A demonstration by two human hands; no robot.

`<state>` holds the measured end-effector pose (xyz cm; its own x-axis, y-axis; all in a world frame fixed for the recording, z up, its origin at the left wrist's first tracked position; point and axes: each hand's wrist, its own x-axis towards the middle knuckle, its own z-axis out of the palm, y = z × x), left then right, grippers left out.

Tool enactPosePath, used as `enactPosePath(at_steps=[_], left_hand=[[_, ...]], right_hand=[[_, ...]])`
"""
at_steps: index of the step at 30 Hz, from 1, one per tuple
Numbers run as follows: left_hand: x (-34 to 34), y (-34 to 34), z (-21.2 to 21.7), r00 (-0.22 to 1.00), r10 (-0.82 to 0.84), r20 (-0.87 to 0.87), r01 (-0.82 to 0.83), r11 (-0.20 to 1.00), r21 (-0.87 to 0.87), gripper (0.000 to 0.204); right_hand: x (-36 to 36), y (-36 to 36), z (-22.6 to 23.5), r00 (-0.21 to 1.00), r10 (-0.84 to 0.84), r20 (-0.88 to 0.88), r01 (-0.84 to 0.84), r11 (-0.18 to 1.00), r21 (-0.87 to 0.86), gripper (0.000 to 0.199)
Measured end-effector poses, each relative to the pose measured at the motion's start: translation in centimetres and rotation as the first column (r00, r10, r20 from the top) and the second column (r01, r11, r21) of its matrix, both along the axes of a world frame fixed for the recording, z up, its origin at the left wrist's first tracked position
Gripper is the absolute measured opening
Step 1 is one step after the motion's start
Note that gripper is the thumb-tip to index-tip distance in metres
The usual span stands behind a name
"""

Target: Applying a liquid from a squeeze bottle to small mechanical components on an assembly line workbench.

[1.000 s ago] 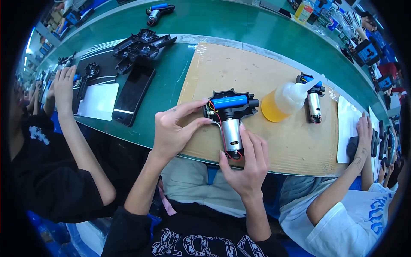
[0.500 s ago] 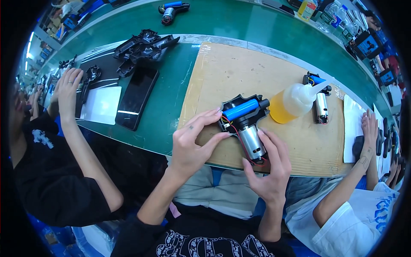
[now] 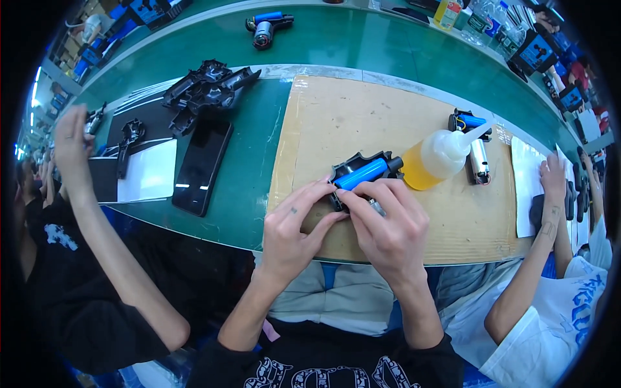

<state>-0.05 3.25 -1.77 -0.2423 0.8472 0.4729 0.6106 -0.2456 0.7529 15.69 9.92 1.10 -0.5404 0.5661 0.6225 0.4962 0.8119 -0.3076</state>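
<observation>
Over cardboard (image 3: 459, 220), black housing (image 3: 352, 165), left end pinched in left grip (image 3: 291, 229), right grip (image 3: 396, 226) over it, hold unclear

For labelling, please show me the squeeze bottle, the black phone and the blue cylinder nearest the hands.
Squeeze bottle (image 3: 432, 159): head view, middle of its body.
Black phone (image 3: 202, 168): head view, middle of its face.
Blue cylinder (image 3: 362, 174): head view, its long side.

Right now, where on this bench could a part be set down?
Bare cardboard lies beyond the black housing, left of the bottle, and between the right hand and right-side white sheet. Green tabletop is bare between phone and cardboard. Crowded: where left hand, right hand, housing and bottle cluster, and where black shells sit by the phone.
</observation>
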Motion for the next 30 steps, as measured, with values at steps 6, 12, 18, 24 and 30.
enactPosePath(at_steps=[6,12,18,24,30], left_hand=[[-0.2,-0.1,-0.3,1.000,-0.003,0.025,0.003,1.000,-0.018,0.044],[0.0,-0.2,-0.1,0.999,-0.016,0.036,0.017,0.999,-0.037,0.043],[0.0,-0.3,0.5,0.999,-0.032,0.038,0.034,0.997,-0.073,0.042],[0.1,0.0,0.3,0.996,-0.021,0.085,0.029,0.995,-0.099,0.041],[0.2,0.0,0.7,0.997,-0.004,0.076,0.013,0.993,-0.118,0.042]], right_hand=[[-0.4,-0.1,0.2,0.999,0.005,0.042,-0.007,0.999,0.050,0.030],[-0.1,0.0,-0.3,0.999,0.045,-0.023,-0.046,0.998,-0.050,0.028],[0.1,-0.2,-0.2,0.998,0.036,-0.051,-0.042,0.992,-0.120,0.025],[0.1,0.0,-1.0,0.996,0.000,-0.086,-0.011,0.992,-0.127,0.018],[0.2,0.0,-0.1,0.999,0.014,-0.035,-0.020,0.984,-0.177,0.013]])
